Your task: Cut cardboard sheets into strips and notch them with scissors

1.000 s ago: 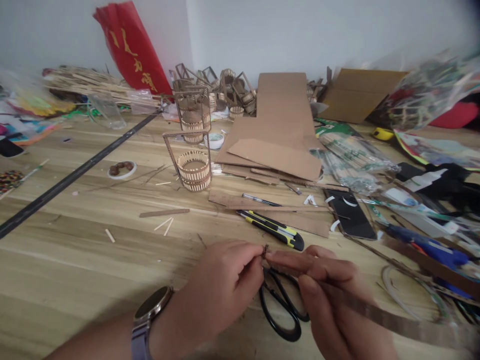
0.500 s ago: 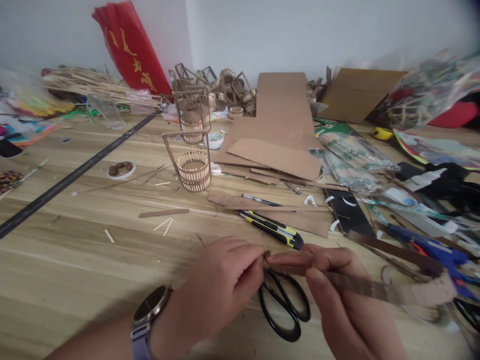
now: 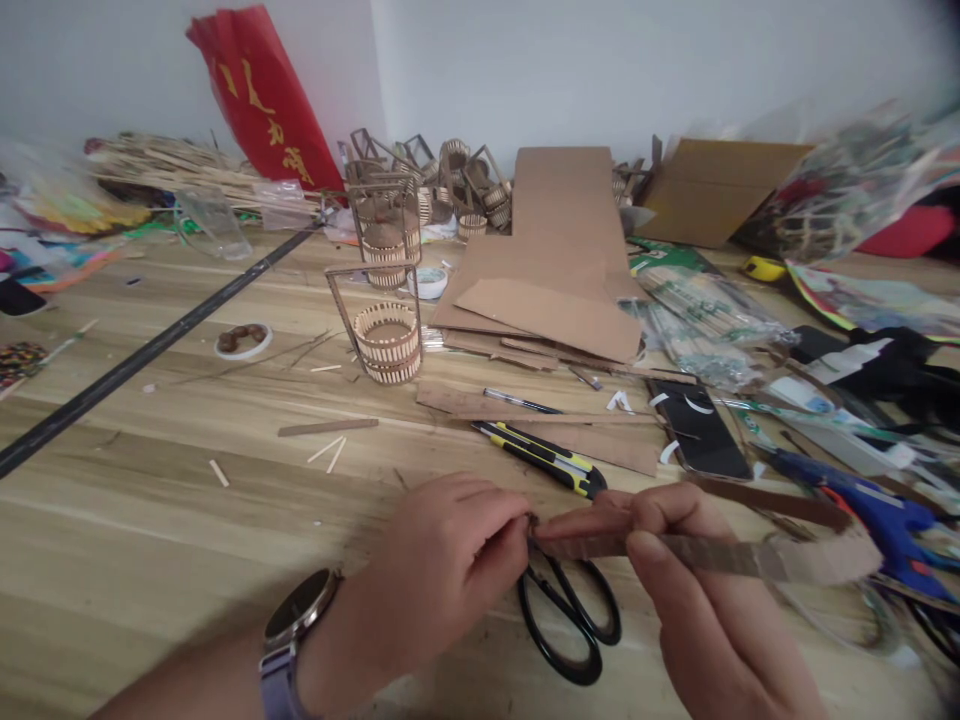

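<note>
My left hand (image 3: 442, 565), with a watch on the wrist, pinches the left end of a long thin cardboard strip (image 3: 720, 555). My right hand (image 3: 690, 600) holds the same strip between thumb and forefinger a little to the right. The strip runs right and folds back on itself near its far end. Black scissors (image 3: 566, 615) lie on the wooden floor just under both hands. A yellow and black utility knife (image 3: 544, 458) lies beyond my fingers.
Small stick-built baskets (image 3: 386, 340) stand further back, with more piled by the wall. Flat cardboard sheets (image 3: 555, 290), a black phone (image 3: 697, 425), a blue glue gun (image 3: 877, 500), a pen (image 3: 521, 401) and a long black rail (image 3: 150, 345) lie around.
The strip's free end has swung up from the lower right and now doubles back at the right. My right thumb has slid further along the strip. The left hand has barely moved.
</note>
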### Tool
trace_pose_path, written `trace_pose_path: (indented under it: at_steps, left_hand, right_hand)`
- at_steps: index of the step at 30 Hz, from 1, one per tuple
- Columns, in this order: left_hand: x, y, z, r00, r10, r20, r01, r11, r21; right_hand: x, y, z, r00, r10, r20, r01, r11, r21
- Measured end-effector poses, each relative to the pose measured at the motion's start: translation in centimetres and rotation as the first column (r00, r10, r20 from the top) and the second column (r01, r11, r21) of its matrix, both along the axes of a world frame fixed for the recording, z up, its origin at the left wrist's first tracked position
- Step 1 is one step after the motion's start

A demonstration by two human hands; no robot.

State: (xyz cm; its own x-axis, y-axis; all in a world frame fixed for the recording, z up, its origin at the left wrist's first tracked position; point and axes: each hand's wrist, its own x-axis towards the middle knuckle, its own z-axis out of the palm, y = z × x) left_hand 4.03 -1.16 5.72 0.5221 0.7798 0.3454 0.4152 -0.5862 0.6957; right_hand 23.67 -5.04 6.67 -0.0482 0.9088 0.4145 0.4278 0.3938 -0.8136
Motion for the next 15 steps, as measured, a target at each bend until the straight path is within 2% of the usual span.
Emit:
trace_pose_path:
  at_steps: [4,6,8,9,11,13,15]
  left_hand:
    - [-0.6,0.7,0.7,0.998,0.018,-0.060,-0.019,1.000,-0.018]
    - [-1.5,1.5,1.5,0.983,0.048,-0.179,-0.049,0.999,0.000]
    - [-2.9,2.6,2.4,0.923,0.121,-0.366,-0.106,0.993,0.061]
    - [-3.7,3.2,2.8,0.857,0.177,-0.483,-0.153,0.984,0.089]
    - [-5.1,4.1,3.4,0.663,0.313,-0.680,-0.274,0.947,0.168]
    - [-6.2,4.8,3.8,0.485,0.335,-0.808,-0.305,0.931,0.203]
    - [-6.5,5.0,3.8,0.399,0.333,-0.854,-0.283,0.931,0.231]
  right_hand:
    - [1.2,0.5,1.2,1.000,-0.010,0.023,0.012,0.996,-0.093]
    - [2.3,1.0,1.7,0.998,-0.038,0.047,0.043,0.993,-0.111]
    - [3.7,1.5,2.1,0.992,-0.120,0.042,0.124,0.986,-0.110]
    - [4.5,1.8,2.3,0.987,-0.158,0.039,0.161,0.981,-0.108]
    - [5.9,2.4,2.7,0.983,-0.170,0.074,0.178,0.978,-0.111]
    - [7.1,3.0,3.1,0.978,-0.107,0.181,0.135,0.979,-0.152]
    - [7.8,3.5,3.3,0.951,-0.071,0.303,0.132,0.973,-0.188]
